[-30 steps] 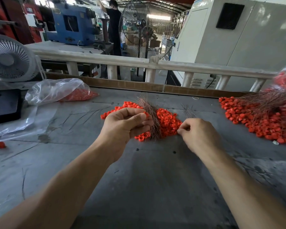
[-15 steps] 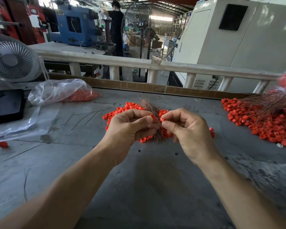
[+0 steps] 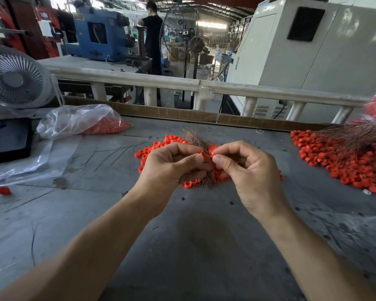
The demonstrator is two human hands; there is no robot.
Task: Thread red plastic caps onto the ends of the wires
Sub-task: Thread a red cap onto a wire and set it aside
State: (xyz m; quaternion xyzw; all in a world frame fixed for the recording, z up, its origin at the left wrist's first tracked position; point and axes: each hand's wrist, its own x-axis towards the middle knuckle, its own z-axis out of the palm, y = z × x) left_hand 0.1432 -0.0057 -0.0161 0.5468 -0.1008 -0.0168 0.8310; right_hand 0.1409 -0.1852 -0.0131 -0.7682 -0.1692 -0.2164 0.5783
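Head view, only one. Hands meet at frame centre over grey table (image 3: 182, 246). Left hand (image 3: 172, 168) has fingers curled round a bundle of thin copper wires (image 3: 194, 139), thumb and forefinger pinching a red cap (image 3: 203, 154) at the tips. Right hand (image 3: 245, 170) pinches a second red cap (image 3: 213, 152) between thumb and forefinger, touching the left one. Whether a wire is actually in either cap: can't tell, too small. Loose cap pile (image 3: 159, 146) sits under the hands, mostly hidden by them. At 3 o'clock, capped wires heap (image 3: 345, 161), cut off by frame edge. At 10 o'clock, clear plastic bag (image 3: 74, 120) lying on its side, red caps inside at its right end. Stray cap (image 3: 4, 190) at 9 o'clock. Desk fan (image 3: 13, 79) at 10 o'clock, partly cropped.
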